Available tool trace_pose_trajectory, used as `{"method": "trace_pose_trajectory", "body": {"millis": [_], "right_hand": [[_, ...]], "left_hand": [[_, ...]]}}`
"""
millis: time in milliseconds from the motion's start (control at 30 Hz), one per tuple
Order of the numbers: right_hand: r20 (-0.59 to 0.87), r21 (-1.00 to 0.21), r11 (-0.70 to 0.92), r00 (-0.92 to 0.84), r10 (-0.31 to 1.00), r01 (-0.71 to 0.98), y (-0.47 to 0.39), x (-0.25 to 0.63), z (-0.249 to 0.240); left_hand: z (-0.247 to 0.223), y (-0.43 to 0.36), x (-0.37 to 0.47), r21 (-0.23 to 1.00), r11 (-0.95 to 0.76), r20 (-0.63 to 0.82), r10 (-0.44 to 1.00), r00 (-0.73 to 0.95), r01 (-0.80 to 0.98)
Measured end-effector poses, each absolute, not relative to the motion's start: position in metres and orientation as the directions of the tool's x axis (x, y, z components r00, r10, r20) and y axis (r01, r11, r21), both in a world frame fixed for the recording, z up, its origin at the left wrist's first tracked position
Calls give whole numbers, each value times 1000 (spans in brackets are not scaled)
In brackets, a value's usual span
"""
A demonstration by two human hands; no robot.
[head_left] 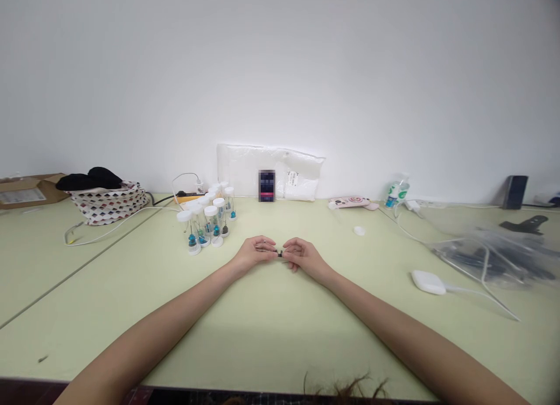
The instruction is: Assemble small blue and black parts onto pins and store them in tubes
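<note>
My left hand (256, 253) and my right hand (305, 257) meet above the middle of the pale green table (262, 329). Between their fingertips is a small dark piece (280, 254), too small to name. Both hands are closed in a pinch on it, the thumbs towards me. Part of the piece is hidden by the fingers. Beyond my left hand stands a group of clear tubes (216, 230) with white caps, several with blue or dark bits inside. A loose white cap (359, 231) lies beyond my right hand.
A phone (266, 186) leans on a white plastic package (245, 166) by the wall. On the left sit a patterned fabric basket (109, 203) and a cardboard box (32, 190). To the right lie a white charger (429, 282), cables, clear plastic bags (494, 256) and a bottle (397, 192).
</note>
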State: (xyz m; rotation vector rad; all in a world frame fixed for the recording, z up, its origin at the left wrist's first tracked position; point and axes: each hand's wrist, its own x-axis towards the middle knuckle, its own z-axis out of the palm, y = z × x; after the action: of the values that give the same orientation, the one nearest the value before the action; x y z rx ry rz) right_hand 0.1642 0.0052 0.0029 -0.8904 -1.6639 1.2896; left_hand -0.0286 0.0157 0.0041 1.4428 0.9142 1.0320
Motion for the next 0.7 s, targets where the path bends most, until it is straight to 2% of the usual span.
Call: {"method": "trace_pose_trajectory", "body": {"millis": [700], "right_hand": [[146,-975,202,-411,900,97,4,163,4]], "left_hand": [[5,15,-28,993,-118,113,932,344,-6]]}}
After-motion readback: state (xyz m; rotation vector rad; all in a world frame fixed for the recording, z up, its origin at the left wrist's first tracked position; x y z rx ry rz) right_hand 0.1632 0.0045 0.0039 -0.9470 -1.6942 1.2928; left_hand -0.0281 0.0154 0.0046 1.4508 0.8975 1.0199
